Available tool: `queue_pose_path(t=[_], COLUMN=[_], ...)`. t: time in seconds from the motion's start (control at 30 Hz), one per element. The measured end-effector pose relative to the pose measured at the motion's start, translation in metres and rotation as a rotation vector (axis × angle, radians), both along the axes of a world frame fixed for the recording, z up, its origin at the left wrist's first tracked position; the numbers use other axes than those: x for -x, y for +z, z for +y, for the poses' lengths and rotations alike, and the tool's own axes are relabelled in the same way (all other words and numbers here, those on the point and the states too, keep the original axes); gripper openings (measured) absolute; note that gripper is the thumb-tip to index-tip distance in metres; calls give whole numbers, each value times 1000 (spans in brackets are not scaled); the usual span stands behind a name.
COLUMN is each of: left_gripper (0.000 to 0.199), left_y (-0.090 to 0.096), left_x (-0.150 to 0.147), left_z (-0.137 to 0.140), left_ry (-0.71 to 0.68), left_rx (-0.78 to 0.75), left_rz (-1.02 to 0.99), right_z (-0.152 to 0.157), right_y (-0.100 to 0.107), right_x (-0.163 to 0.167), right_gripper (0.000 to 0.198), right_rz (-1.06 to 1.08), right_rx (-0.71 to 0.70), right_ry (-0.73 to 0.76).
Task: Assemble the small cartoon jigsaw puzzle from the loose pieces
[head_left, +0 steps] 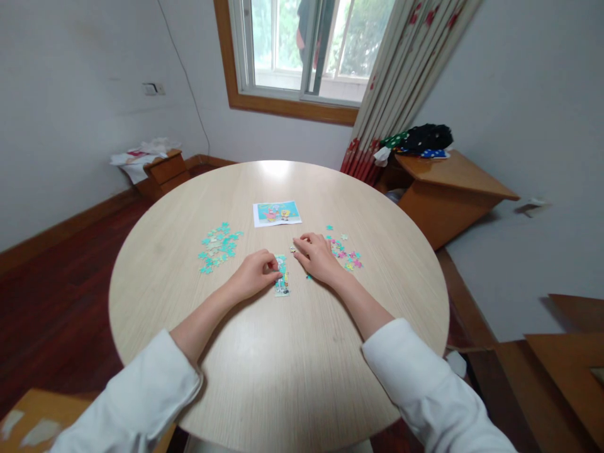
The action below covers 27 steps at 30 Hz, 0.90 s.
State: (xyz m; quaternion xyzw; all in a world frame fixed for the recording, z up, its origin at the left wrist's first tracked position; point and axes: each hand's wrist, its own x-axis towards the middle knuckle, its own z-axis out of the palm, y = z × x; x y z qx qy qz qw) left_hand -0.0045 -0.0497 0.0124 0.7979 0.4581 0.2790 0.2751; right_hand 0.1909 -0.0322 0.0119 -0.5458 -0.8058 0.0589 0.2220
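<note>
A narrow joined section of jigsaw puzzle (282, 290) lies on the round table, mostly teal with small figures. My left hand (255, 275) is at its left edge, fingers curled and thumb pressed on the section, covering part of it. Just beyond the section's upper right, my right hand (319, 257) rests low over the table. Its thumb and forefinger close around a small pale puzzle piece (292, 249). A single dark teal piece (308, 277) sits beneath the right palm's edge.
Loose teal pieces (218, 246) are heaped on the left. Pink, yellow and teal pieces (346, 253) lie scattered beyond my right hand. A printed cartoon picture (277, 214) lies farther back on the pale round table (278, 358). Wooden furniture (453, 189) stands at the right.
</note>
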Motion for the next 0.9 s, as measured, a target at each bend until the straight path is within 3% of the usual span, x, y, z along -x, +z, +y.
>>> queue_pose_path(t=[0.47, 0.9], left_gripper=[12, 11], left_y=[-1, 0], left_x=[1, 0], left_z=[0, 0], left_ry=[-11, 8], left_rx=[-17, -15], left_rz=[-2, 0], right_z=[1, -1], right_y=[-1, 4], right_x=[-1, 0], right_gripper=[27, 21], right_rz=[-91, -49], right_rx=[45, 76], right_ry=[18, 43])
